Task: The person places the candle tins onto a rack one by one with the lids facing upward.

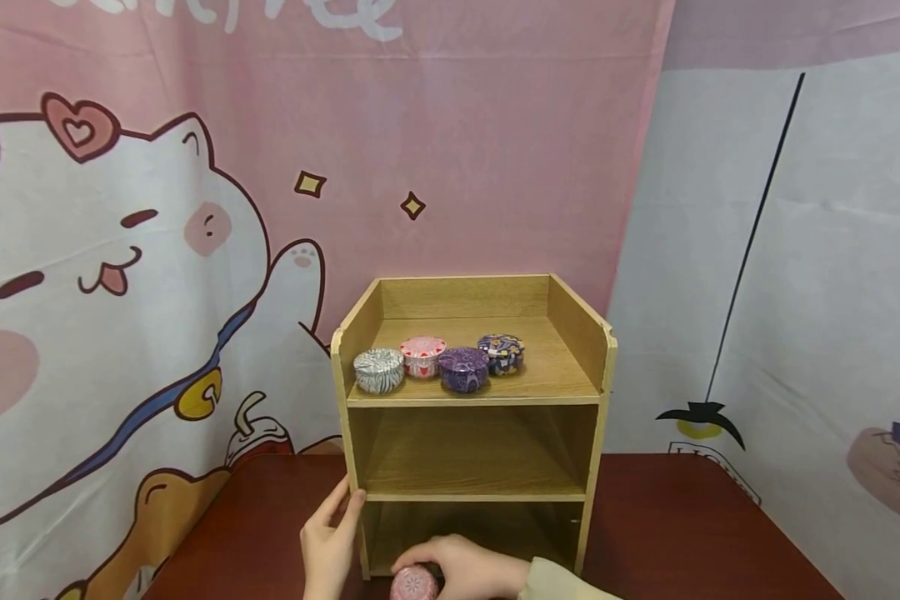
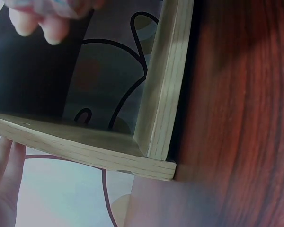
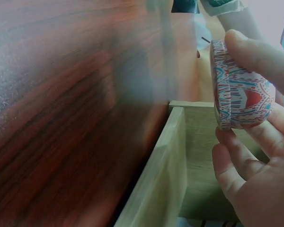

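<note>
The right hand holds a small round tin with a pink pattern. The thumb is on one side of the tin and the fingers are curled round the other side. The tin sits at about 6 o'clock in the head view, right in front of the bottom opening of the wooden shelf. In the right wrist view the tin is tipped on its side, just above a pale wooden edge of the shelf. It looks like it is not touching the wood, but the view is too blurry to be sure.

The left hand is at about 7 o'clock from the shelf. Its fingers are straight and they rest against the left front post of the shelf. It holds nothing.

The shelf stands on a dark red tabletop. On the top level of the shelf, four more round tins stand in a row, close together. From 9 o'clock to 3 o'clock they are a silver tin, a pink and white tin, a purple tin and a dark blue tin with coloured patches. The middle level has nothing on it.

Behind the shelf hangs a pink cloth with a big white cartoon cat on it
</note>
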`<control>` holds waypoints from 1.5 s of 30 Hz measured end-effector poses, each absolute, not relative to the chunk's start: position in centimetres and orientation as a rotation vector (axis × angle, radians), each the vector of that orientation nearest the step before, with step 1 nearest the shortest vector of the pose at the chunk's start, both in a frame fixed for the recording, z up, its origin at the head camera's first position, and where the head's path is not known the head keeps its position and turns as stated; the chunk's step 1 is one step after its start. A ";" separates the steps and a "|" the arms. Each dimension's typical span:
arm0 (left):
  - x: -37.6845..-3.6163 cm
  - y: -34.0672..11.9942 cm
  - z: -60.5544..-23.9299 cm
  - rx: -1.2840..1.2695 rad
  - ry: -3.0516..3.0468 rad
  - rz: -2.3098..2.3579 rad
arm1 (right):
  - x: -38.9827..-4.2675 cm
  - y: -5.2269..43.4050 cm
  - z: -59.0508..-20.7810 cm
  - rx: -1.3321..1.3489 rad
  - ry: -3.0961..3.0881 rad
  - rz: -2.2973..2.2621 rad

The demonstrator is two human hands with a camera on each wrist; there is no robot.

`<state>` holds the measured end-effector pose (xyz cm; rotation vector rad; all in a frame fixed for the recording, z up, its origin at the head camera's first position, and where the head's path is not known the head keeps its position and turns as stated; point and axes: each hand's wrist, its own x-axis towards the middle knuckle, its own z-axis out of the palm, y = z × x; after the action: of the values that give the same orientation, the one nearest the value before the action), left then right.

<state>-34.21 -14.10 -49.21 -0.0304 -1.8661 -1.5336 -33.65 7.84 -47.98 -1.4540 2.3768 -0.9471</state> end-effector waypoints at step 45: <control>-33.9 -13.9 -48.8 0.020 -1.898 -1.555 | -31.0 11.0 -42.4 -1.456 2.506 -0.953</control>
<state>-33.89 -13.91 -48.84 0.0202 -1.8984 -1.5554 -30.98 10.98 -42.43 -1.4562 2.5057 -0.9528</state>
